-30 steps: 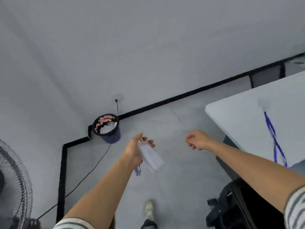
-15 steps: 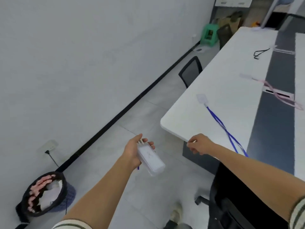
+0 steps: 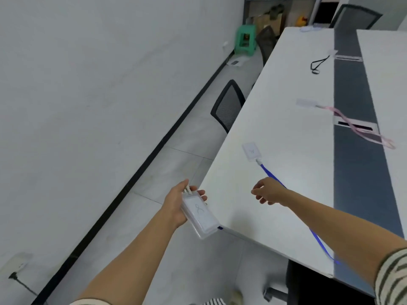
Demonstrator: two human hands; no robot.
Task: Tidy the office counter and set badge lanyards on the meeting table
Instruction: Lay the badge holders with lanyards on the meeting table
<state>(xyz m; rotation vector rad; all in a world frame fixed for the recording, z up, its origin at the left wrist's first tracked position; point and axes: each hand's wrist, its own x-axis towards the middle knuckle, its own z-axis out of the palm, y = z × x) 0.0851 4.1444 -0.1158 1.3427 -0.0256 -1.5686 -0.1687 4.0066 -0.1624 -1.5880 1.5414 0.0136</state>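
Observation:
My left hand [image 3: 176,205] grips a stack of clear badge holders [image 3: 201,216] just off the near corner of the long white meeting table [image 3: 286,133]; a bit of blue strap shows under the stack. My right hand [image 3: 267,191] hovers over the table's near end with loosely curled fingers and holds nothing. A badge with a blue lanyard [image 3: 252,151] lies right beyond it. Farther along lie a badge with a pink lanyard [image 3: 343,118] and one with a black lanyard [image 3: 318,62].
A dark strip [image 3: 356,150] with a cable slot runs down the table's middle. A black mesh chair [image 3: 229,105] stands at the table's left side, another chair [image 3: 308,280] sits under the near end. A green stool [image 3: 245,40] and boxes stand by the far wall.
The view has swung right from the floor and waste basket to the meeting table. Both hands have come up to the table's near corner; the left still grips the badge stack.

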